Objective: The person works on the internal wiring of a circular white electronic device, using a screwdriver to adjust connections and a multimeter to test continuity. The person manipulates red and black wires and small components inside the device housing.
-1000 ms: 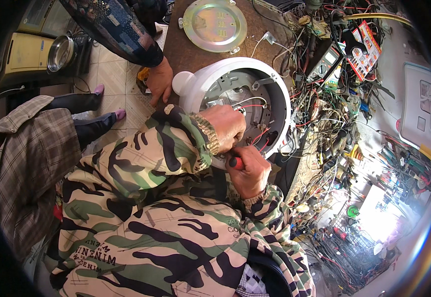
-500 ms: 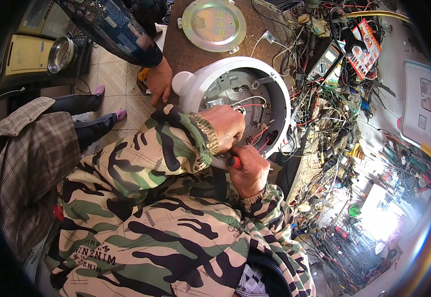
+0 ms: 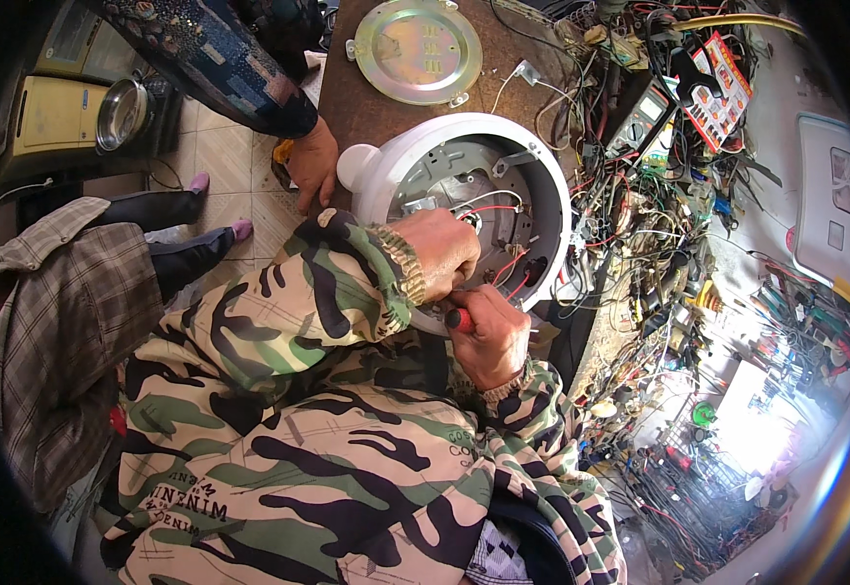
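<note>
A round white appliance housing (image 3: 361, 190) lies opened on the brown table, its metal inside and several red and white wires showing. My left hand (image 3: 439, 255) reaches into it from the left, fingers curled down near the front rim. What those fingers pinch is hidden under the hand. Just below and to the right, my right hand (image 3: 491, 336) is closed around a red-handled tool (image 3: 460, 320). The round end of its handle points toward me; its working end is out of sight. Both hands are close together at the near rim.
A round gold-coloured metal plate (image 3: 417, 51) lies behind the housing on the table (image 3: 347, 102). Another person's hand (image 3: 314, 166) rests at the table's left edge. Tangled wires (image 3: 639, 253), a multimeter (image 3: 644, 115) and hand tools (image 3: 815, 322) crowd the right side.
The view has shifted slightly. Both hands keep almost the same pose at the near rim, and the red-handled tool stays in my right hand.
</note>
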### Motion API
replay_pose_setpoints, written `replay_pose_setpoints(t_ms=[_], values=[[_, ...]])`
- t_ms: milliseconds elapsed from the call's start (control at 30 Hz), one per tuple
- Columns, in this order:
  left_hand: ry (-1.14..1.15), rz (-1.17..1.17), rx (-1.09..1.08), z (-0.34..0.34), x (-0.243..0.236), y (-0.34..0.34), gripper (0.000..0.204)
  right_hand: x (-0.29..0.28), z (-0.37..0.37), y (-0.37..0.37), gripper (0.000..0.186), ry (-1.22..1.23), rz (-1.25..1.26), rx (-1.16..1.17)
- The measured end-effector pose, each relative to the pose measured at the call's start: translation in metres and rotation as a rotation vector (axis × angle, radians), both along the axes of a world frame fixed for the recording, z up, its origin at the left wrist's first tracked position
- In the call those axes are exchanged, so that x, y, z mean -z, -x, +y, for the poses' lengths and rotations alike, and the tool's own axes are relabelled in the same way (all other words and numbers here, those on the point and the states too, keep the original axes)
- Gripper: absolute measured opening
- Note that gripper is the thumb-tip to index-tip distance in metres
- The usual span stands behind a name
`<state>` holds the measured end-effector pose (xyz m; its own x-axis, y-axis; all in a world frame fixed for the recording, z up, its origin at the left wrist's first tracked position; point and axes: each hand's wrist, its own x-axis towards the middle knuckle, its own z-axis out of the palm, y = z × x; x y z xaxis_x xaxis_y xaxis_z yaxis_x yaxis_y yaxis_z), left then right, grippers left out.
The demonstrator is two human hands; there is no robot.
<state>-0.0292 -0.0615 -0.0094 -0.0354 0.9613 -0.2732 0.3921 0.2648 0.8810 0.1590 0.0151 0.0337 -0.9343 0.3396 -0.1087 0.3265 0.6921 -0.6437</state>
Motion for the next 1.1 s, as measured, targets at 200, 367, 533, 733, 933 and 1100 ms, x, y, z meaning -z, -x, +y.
replay_pose_setpoints(t_ms=[200, 367, 533, 733, 933, 1100], values=[[-0.032, -0.006, -0.002, -0.001, -0.001, 0.001, 0.011, 0.003, -0.008, 0.0, 0.017, -0.094, 0.032, 0.058], [-0.051, 0.015, -0.009, -0.001, -0.002, 0.0, 0.01, 0.001, -0.005, 0.001, 0.019, -0.073, 0.003, 0.025], [-0.118, 0.337, -0.013, -0.015, -0.023, -0.008, 0.021, 0.003, -0.006, -0.002, 0.024, -0.106, -0.027, 0.017], [-0.282, 0.423, -0.145, -0.05, -0.033, -0.024, 0.026, -0.01, 0.004, 0.003, 0.033, 0.025, -0.031, -0.032], [-0.237, 0.518, -0.28, -0.054, -0.023, -0.047, 0.029, -0.004, 0.009, -0.001, 0.04, 0.062, -0.027, -0.069], [-0.222, 0.466, -0.326, -0.052, -0.026, -0.05, 0.024, -0.007, 0.011, -0.002, 0.04, 0.09, -0.014, -0.057]])
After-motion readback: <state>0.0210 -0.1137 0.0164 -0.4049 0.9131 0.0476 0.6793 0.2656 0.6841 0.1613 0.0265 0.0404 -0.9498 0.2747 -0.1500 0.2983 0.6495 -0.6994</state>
